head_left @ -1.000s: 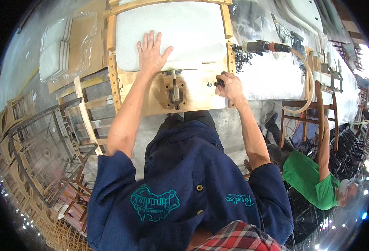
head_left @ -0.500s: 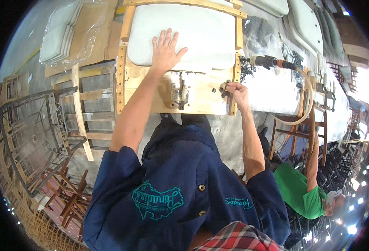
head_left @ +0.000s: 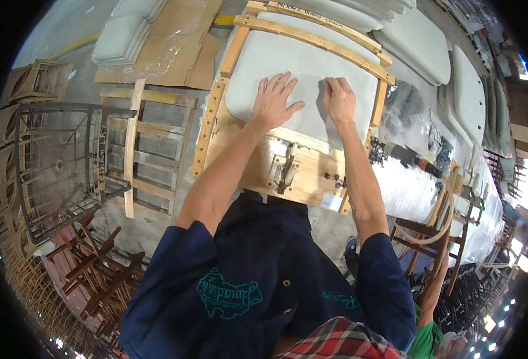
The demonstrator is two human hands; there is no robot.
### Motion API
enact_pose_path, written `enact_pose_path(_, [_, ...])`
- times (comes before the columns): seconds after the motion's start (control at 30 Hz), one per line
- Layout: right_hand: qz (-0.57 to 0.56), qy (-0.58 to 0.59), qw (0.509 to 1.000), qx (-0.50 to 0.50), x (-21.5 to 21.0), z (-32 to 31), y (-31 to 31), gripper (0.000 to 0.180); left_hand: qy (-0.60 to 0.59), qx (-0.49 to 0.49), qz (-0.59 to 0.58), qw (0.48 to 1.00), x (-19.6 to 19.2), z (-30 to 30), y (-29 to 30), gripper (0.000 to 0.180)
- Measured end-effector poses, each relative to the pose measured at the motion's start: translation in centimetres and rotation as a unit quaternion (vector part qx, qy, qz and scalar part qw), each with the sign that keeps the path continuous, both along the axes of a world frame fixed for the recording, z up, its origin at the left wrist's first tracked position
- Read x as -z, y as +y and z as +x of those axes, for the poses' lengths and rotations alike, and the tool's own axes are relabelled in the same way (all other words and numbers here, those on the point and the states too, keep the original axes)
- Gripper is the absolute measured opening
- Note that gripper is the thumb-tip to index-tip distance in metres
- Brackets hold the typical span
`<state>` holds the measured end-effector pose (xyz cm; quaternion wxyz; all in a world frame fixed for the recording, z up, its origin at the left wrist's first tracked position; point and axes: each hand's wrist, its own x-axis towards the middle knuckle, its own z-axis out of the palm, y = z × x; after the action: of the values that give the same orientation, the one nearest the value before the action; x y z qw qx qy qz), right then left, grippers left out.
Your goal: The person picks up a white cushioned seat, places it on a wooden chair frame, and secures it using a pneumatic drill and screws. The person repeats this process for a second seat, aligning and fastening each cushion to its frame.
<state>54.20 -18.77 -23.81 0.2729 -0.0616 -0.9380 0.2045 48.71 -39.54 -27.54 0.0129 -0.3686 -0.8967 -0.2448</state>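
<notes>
Both palms press down on the pale seat cushion point(head_left: 300, 78): the left hand point(head_left: 274, 100) lies flat with fingers spread wide, the right hand point(head_left: 339, 100) flat too, fingers close together, gripping nothing. The cushion sits inside a wooden frame jig point(head_left: 216, 119) on the workbench. Just below the hands, a metal clamp point(head_left: 285, 170) is fixed to the jig's board. A power tool point(head_left: 410, 157) lies to the right, beside the frame.

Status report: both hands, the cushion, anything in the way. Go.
Left hand flat, fingers spread, on pale grey seat cushion. Right hand pressing beside it. Cushion sits in light wooden frame jig. Nothing lies on the cushion.
</notes>
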Motion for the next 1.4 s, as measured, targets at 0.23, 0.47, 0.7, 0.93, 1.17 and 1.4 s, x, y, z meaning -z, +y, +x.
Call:
enact_pose_path(0.23, [-0.172, -0.019, 0.985, -0.030, 0.5, -1.3, -2.2, 0.019, 0.072, -0.041, 0.056, 0.995, 0.5, -6.1, 2.0, 0.057])
enact_pose_path(0.47, [-0.220, -0.019, 0.969, 0.109, 1.9, -1.0, 0.4, 0.019, 0.074, -0.006, 0.139, 0.987, 0.7, -8.3, 3.9, 0.033])
enact_pose_path(0.7, [-0.131, -0.095, 0.976, 0.145, 1.3, -4.4, 0.0, 0.023, 0.023, -0.054, 0.138, 0.989, -1.0, -8.3, 5.6, 0.025])
enact_pose_path(0.93, [-0.196, -0.015, 0.978, 0.069, 2.1, -7.1, 1.0, 0.012, 0.005, -0.026, 0.184, 0.982, 1.0, -9.1, 5.2, 0.019])
enact_pose_path(1.17, [0.066, 0.009, 0.998, -0.022, 2.0, -11.8, 4.7, 0.008, 0.040, -0.165, 0.189, 0.967, 1.0, -11.9, 4.0, 0.017])
enact_pose_path(1.4, [0.083, -0.138, 0.984, -0.072, 0.6, -13.7, 6.3, 0.007, 0.038, -0.138, 0.210, 0.967, 1.1, -17.4, 1.4, 0.015])
